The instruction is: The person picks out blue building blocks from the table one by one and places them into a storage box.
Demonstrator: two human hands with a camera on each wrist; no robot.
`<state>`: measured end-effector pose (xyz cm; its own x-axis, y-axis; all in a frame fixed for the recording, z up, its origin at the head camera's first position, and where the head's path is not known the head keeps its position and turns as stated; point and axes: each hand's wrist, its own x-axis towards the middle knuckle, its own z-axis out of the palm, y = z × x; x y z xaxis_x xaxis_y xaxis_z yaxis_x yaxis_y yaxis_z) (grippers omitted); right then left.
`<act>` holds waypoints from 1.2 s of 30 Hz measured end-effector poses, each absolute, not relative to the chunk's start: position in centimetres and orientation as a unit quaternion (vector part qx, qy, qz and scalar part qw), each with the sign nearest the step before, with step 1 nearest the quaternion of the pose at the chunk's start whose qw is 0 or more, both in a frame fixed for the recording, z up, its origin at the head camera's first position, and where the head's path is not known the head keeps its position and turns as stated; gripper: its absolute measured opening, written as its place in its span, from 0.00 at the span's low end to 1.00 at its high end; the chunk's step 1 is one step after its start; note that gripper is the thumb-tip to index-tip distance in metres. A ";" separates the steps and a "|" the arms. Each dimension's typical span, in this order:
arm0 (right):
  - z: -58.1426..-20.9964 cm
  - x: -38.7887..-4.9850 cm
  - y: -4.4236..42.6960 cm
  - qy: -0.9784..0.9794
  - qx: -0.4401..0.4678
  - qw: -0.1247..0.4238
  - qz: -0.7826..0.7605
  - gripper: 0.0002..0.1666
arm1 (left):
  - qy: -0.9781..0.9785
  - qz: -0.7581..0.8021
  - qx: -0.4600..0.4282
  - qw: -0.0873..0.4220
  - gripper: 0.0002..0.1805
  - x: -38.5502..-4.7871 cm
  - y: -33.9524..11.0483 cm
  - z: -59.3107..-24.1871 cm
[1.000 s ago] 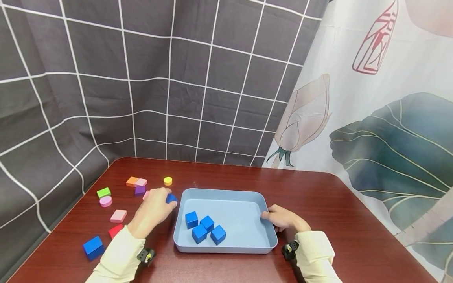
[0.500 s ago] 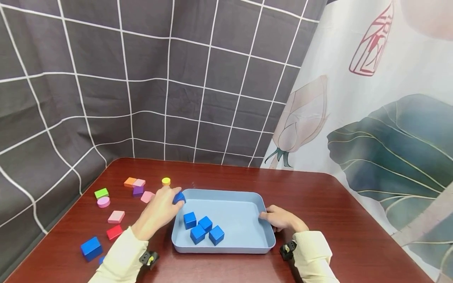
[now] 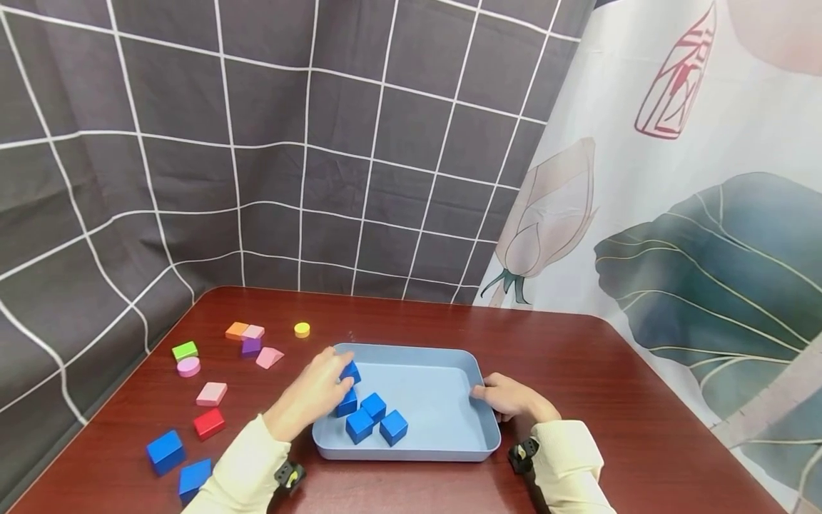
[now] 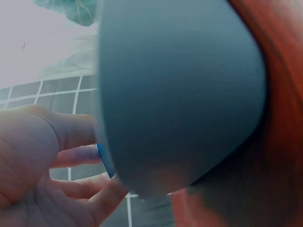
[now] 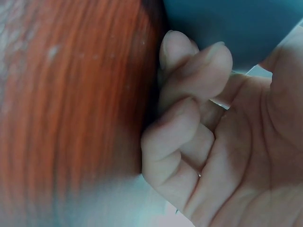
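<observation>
A light blue tray (image 3: 437, 400) lies on the brown table with several blue cubes (image 3: 393, 427) grouped in its left half. Over the tray's far left corner, my left hand (image 3: 312, 395) pinches another blue cube (image 3: 351, 372) between thumb and fingers. In the left wrist view, the tray's outer wall (image 4: 180, 94) hides most of that cube (image 4: 104, 161). At the right side, my right hand (image 3: 514, 397) grips the tray's rim, thumb on the inside. The right wrist view has its curled fingers (image 5: 170, 127) under and beside the tray wall (image 5: 227, 23).
Left of the tray lie two blue blocks (image 3: 165, 452), a red block (image 3: 209, 423), pink pieces (image 3: 212, 393), a green block (image 3: 185, 350), a purple block (image 3: 251, 347), an orange block (image 3: 236, 330) and a yellow disc (image 3: 302, 330). A dark grid curtain (image 3: 359, 164) hangs behind the table.
My left hand has carried the blue cube rightward, from the table left of the tray to inside its far left corner. My right hand has stayed on the rim.
</observation>
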<state>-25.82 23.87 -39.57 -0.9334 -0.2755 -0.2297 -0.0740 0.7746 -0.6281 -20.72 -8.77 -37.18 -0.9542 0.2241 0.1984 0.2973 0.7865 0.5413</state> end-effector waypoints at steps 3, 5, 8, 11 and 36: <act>-39.6 -25.9 23.9 0.931 -0.089 0.158 -0.317 0.13 | -0.943 -0.290 -0.153 0.065 0.25 -20.8 -8.2 -37.5; -39.6 -26.0 23.9 0.932 -0.088 0.159 -0.314 0.13 | -0.943 -0.282 -0.159 0.073 0.25 -20.8 -8.0 -37.7; -39.6 -26.0 23.8 0.932 -0.091 0.158 -0.312 0.14 | -0.943 -0.277 -0.166 0.086 0.25 -20.8 -7.7 -37.7; -39.6 -26.1 23.9 0.932 -0.092 0.157 -0.312 0.14 | -0.942 -0.271 -0.178 0.086 0.24 -20.8 -7.4 -37.9; -39.6 -25.9 24.0 0.930 -0.097 0.157 -0.318 0.16 | -0.955 -0.188 -0.220 0.064 0.21 -20.3 -7.6 -38.0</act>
<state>-25.95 24.01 -39.61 -0.9320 -0.2800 -0.2301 -0.0802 0.7784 -0.6226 -20.32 -7.64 -38.03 -0.8946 0.3968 0.2055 0.4451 0.8324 0.3301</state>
